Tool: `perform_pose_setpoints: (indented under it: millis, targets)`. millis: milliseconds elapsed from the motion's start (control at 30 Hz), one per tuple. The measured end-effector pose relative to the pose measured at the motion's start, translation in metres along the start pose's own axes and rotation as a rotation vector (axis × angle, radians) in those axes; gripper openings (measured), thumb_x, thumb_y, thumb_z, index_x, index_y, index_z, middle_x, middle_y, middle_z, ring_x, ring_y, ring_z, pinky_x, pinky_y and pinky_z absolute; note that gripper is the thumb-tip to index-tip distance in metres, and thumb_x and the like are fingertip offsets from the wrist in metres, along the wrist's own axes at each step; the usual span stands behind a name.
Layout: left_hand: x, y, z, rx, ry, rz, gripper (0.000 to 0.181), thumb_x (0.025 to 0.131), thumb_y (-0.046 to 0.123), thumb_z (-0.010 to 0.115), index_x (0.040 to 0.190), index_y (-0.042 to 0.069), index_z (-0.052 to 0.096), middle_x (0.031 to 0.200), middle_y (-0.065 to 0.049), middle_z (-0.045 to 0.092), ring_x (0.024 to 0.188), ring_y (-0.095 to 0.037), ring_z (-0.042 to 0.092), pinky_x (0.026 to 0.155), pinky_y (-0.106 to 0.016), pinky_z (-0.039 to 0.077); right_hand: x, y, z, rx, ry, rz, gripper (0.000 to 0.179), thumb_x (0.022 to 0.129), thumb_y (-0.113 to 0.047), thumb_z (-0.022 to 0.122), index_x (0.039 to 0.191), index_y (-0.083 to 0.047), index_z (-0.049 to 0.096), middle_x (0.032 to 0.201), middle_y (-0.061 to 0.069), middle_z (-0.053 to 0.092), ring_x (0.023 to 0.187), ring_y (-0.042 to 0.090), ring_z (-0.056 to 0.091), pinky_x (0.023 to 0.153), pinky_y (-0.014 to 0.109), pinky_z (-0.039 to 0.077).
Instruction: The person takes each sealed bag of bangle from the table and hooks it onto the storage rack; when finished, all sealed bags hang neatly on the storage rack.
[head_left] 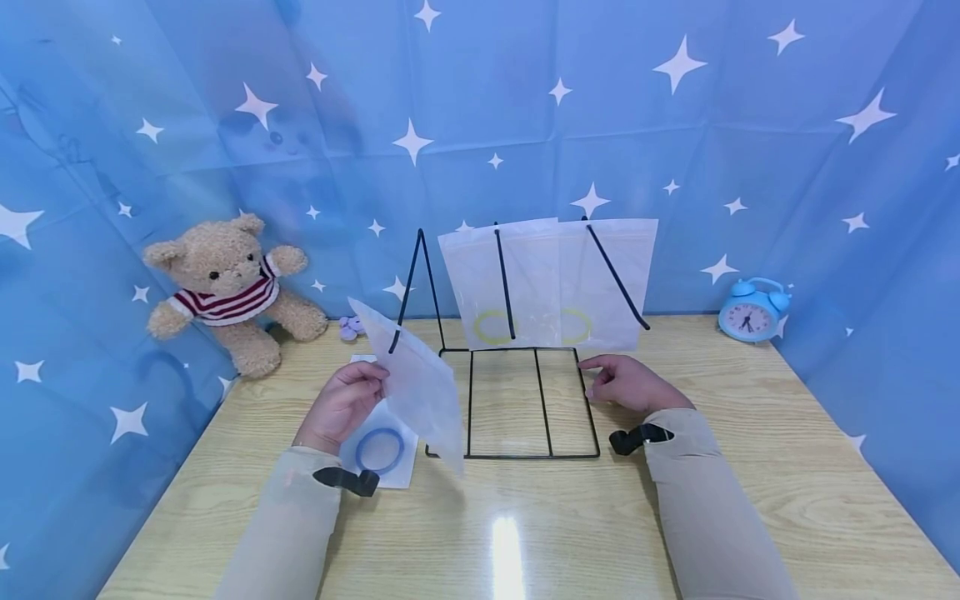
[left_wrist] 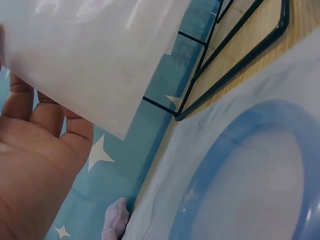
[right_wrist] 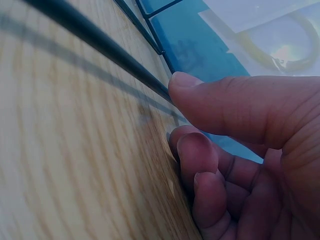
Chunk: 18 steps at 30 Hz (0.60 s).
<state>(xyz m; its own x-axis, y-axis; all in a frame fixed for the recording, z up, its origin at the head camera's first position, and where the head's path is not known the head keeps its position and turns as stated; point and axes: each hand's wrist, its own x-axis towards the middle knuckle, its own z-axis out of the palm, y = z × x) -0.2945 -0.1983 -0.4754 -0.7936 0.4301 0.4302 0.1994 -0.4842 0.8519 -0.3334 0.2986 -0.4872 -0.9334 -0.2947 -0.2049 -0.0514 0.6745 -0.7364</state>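
Observation:
My left hand (head_left: 347, 402) pinches the edge of a whitish translucent plastic bag (head_left: 423, 383), which hangs tilted at the left prong of a black wire rack (head_left: 510, 457). In the left wrist view, the bag's face (left_wrist: 95, 50) partly covers the fingers. With thumb and curled fingers, my right hand (head_left: 626, 383) grips the rack's right side rail; the thumb tip (right_wrist: 185, 82) lies against the wire. Two similar bags hang on the middle prong (head_left: 505, 283) and right prong (head_left: 615, 275), each showing a yellow ring (head_left: 492, 327) low down.
Beneath the left hand, another bag (head_left: 401, 479) with a blue ring (head_left: 379, 451) lies flat on the wooden table (head_left: 600, 533). A teddy bear (head_left: 232, 292) and a small purple item (head_left: 350, 327) are at the back left. A blue alarm clock (head_left: 752, 312) stands back right, before a starry curtain.

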Motion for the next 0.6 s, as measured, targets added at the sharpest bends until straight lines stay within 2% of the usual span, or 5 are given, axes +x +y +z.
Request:
perform_pose_setpoints:
  millis: [233, 400, 600]
  targets:
    - [-0.0014, -0.0002, -0.0018, 0.067, -0.035, -0.089, 0.063, 0.099, -0.018, 0.034, 0.108, 0.021, 0.082, 0.113, 0.012, 0.074, 0.103, -0.007, 0.063, 0.096, -0.023, 0.049, -0.0004, -0.0008, 0.0004, -0.003, 0.002, 0.005, 0.060, 0.097, -0.022, 0.076, 0.152, -0.007, 0.056, 0.105, 0.009, 0.067, 0.090, 0.024, 0.058, 0.078, 0.036, 0.047]
    - [-0.0013, 0.0010, -0.0001, 0.161, -0.066, -0.148, 0.061, 0.099, -0.017, 0.040, 0.106, 0.026, 0.082, 0.117, 0.014, 0.075, 0.114, -0.006, 0.064, 0.104, -0.024, 0.047, -0.0006, -0.0012, 0.0005, -0.001, 0.000, 0.007, 0.060, 0.097, -0.021, 0.075, 0.152, -0.007, 0.056, 0.105, 0.009, 0.067, 0.090, 0.024, 0.058, 0.078, 0.036, 0.048]
    - [0.0001, 0.0010, 0.0027, 0.223, -0.098, -0.171, 0.057, 0.098, -0.015, 0.046, 0.105, 0.027, 0.083, 0.117, 0.016, 0.075, 0.118, -0.005, 0.063, 0.105, -0.022, 0.046, -0.0005, -0.0013, 0.0003, -0.001, -0.002, -0.001, 0.060, 0.097, -0.021, 0.075, 0.152, -0.006, 0.056, 0.105, 0.009, 0.067, 0.089, 0.024, 0.058, 0.078, 0.036, 0.048]
